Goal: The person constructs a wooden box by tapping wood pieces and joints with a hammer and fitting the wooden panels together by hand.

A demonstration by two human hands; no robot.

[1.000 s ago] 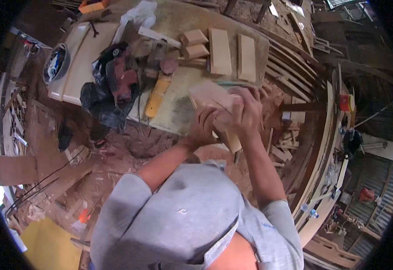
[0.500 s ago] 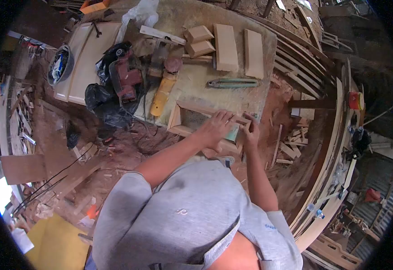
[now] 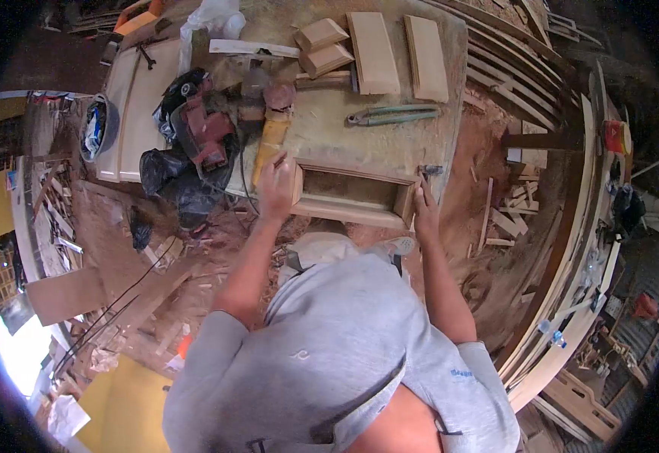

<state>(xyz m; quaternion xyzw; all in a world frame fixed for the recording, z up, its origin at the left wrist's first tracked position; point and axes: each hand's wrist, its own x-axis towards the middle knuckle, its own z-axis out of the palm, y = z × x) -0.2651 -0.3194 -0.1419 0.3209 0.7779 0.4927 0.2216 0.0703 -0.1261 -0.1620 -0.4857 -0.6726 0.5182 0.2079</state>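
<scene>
Wooden frame (image 3: 352, 211) between left hand (image 3: 276, 187) and right hand (image 3: 425, 205), one end in the grip of each.

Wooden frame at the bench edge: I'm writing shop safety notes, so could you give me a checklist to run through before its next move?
1. Left hand at the wooden frame's left end: ok.
2. Right hand at its right end: ok.
3. Green-handled pliers apart from the frame: ok, lying beyond it on the bench.
4. Yellow-bodied power tool well away from the left hand: not ok, it lies close by.
5. Corner joints tight: cannot tell, too small to judge.
</scene>
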